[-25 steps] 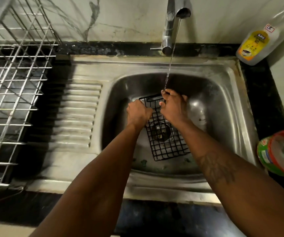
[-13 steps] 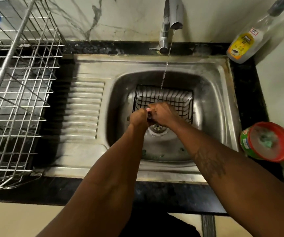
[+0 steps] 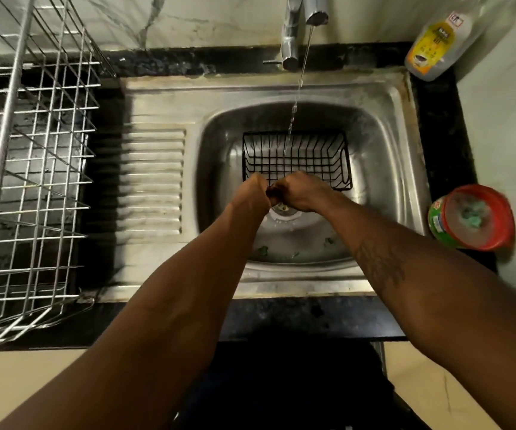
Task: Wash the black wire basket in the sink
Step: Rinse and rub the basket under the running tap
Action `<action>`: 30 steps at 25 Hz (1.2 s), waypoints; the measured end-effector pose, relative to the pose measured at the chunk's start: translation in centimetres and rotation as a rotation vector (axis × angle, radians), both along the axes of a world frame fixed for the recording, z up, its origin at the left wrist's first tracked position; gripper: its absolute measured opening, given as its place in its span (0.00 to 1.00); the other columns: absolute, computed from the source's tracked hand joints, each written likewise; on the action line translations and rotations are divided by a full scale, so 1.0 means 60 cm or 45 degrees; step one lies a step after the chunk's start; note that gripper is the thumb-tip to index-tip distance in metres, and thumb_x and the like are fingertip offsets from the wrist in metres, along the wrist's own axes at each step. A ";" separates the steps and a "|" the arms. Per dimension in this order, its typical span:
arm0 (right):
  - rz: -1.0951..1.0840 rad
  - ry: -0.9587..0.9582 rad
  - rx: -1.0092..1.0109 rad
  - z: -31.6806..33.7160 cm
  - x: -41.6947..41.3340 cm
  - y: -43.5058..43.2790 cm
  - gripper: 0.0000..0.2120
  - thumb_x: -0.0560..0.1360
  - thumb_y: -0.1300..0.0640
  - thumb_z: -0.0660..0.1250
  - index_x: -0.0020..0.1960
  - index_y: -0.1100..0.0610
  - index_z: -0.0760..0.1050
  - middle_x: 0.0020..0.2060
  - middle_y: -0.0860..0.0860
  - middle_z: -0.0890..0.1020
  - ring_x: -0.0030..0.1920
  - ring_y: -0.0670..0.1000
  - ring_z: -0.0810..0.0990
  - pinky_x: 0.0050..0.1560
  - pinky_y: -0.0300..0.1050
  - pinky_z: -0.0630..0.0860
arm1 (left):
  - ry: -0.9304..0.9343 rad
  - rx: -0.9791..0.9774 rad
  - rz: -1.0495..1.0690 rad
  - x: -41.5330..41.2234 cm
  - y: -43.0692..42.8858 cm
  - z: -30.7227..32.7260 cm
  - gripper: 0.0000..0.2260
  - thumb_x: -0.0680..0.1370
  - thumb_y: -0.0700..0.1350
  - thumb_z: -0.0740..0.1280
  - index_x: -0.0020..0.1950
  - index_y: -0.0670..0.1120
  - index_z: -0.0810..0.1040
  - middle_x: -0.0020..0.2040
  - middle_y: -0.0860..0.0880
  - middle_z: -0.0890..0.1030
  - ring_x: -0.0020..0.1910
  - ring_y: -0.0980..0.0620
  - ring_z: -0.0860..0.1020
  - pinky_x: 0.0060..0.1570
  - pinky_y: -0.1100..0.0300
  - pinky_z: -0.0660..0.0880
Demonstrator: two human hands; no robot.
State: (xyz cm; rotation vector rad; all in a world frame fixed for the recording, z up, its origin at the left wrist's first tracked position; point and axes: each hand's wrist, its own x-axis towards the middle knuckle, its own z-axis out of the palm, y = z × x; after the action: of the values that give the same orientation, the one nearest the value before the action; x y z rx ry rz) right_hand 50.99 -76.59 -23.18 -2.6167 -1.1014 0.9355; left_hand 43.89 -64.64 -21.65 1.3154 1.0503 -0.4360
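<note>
Steel sink (image 3: 281, 88) in a black counter: the basket (image 3: 297, 156) sits in the basin, long axis running left to right, opening facing up, with the tap's (image 3: 290, 35) stream falling into it. Left hand (image 3: 255, 192) and right hand (image 3: 303, 192), fists side by side, grip its near rim.

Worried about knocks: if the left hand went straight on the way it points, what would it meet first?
The black wire basket: the left hand, curled at its near rim, points straight into the mesh and is likely touching it, though depth is unclear.
</note>
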 end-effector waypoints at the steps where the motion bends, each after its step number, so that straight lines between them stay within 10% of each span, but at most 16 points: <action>1: 0.021 0.001 0.011 0.009 0.002 0.001 0.09 0.82 0.47 0.61 0.49 0.46 0.79 0.41 0.48 0.81 0.40 0.49 0.80 0.45 0.50 0.79 | -0.027 -0.168 0.272 0.003 0.003 0.006 0.07 0.83 0.43 0.57 0.45 0.46 0.69 0.41 0.48 0.72 0.25 0.56 0.78 0.38 0.59 0.83; 4: 0.082 -0.078 0.043 0.035 0.014 -0.002 0.04 0.81 0.54 0.64 0.50 0.46 0.76 0.39 0.48 0.79 0.40 0.49 0.79 0.42 0.47 0.76 | -0.087 -0.214 0.451 0.010 0.005 0.026 0.06 0.83 0.42 0.60 0.46 0.44 0.73 0.44 0.46 0.77 0.34 0.52 0.82 0.36 0.56 0.83; 9: 0.284 -0.353 0.180 0.056 0.043 0.001 0.03 0.80 0.57 0.64 0.52 0.50 0.73 0.44 0.49 0.80 0.40 0.51 0.77 0.39 0.47 0.73 | -0.166 1.140 -0.401 0.025 0.049 0.060 0.14 0.81 0.51 0.64 0.64 0.46 0.76 0.65 0.42 0.74 0.63 0.44 0.75 0.63 0.51 0.73; 14: 0.110 -0.377 0.308 0.082 0.108 0.015 0.12 0.85 0.49 0.53 0.55 0.53 0.73 0.53 0.53 0.81 0.48 0.57 0.80 0.44 0.53 0.76 | -0.489 1.194 -0.837 0.104 0.071 0.043 0.21 0.84 0.55 0.55 0.41 0.46 0.80 0.38 0.44 0.83 0.40 0.42 0.82 0.43 0.54 0.77; 30: -0.189 -0.776 0.144 0.058 0.158 0.003 0.27 0.86 0.48 0.47 0.41 0.56 0.79 0.25 0.51 0.77 0.27 0.56 0.79 0.31 0.43 0.67 | -0.320 1.530 -0.273 0.123 0.089 0.014 0.26 0.85 0.52 0.55 0.33 0.42 0.79 0.30 0.44 0.79 0.29 0.45 0.77 0.37 0.57 0.69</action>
State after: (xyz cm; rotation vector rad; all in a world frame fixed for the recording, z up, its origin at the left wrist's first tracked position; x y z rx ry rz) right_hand 60.46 -76.39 -19.73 -2.9067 -1.0009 0.0271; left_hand 51.28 -59.31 -20.82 2.4746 0.9570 0.2947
